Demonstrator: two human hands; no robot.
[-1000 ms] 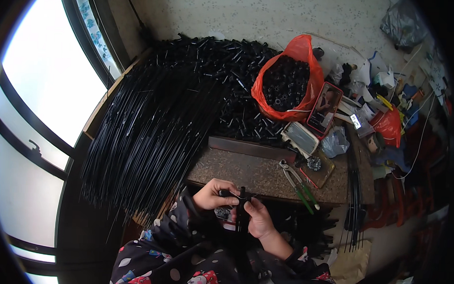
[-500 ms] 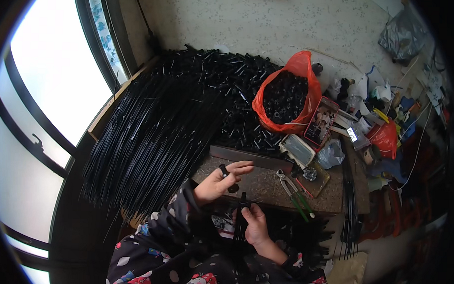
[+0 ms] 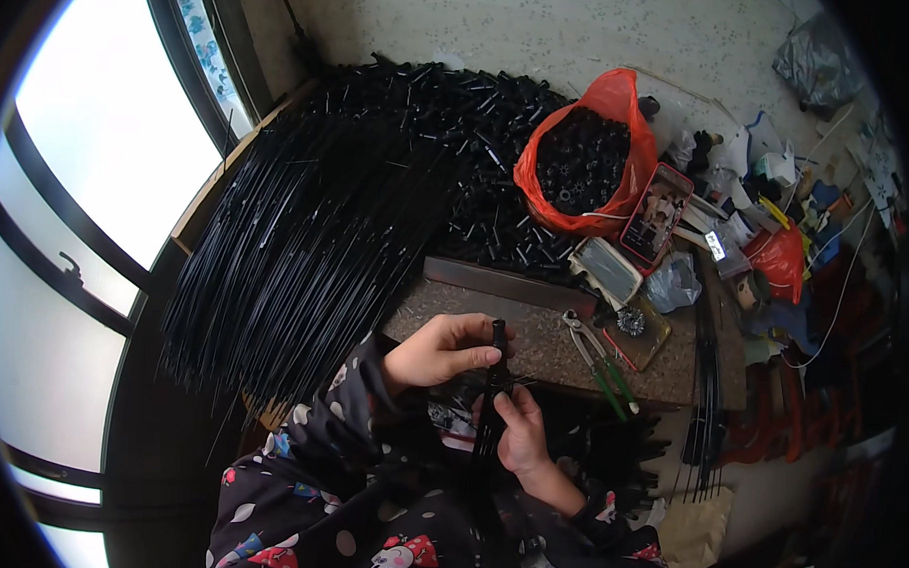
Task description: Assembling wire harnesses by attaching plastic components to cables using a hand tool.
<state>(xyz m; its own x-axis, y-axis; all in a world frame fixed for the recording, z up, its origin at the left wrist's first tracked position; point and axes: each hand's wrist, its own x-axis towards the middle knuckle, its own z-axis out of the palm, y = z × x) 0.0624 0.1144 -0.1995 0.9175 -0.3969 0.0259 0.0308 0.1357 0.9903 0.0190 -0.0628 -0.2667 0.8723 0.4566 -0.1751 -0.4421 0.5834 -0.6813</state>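
Note:
My left hand (image 3: 442,353) is closed on a small black tubular part (image 3: 499,333), its thumb pressed against the side. This part stands upright above a bundle of thin black rods (image 3: 487,425), apparently in line with its top; whether they are joined I cannot tell. Just below, my right hand (image 3: 522,434) pinches the upper end of the bundle between thumb and fingers. The lower rods hang down against my dark patterned clothing, where they are hard to make out.
Long black rods (image 3: 286,248) fill the table's left, with small black tubes (image 3: 461,109) heaped behind. Right of them are a red plastic bag (image 3: 645,140) of black parts, a phone (image 3: 657,219), green-handled pliers (image 3: 597,364) and a metal bar (image 3: 504,286).
My left hand has moved right and down, bringing a small black tubular part to the top of the bundle. My right hand still grips the rods. The whole view has shifted slightly.

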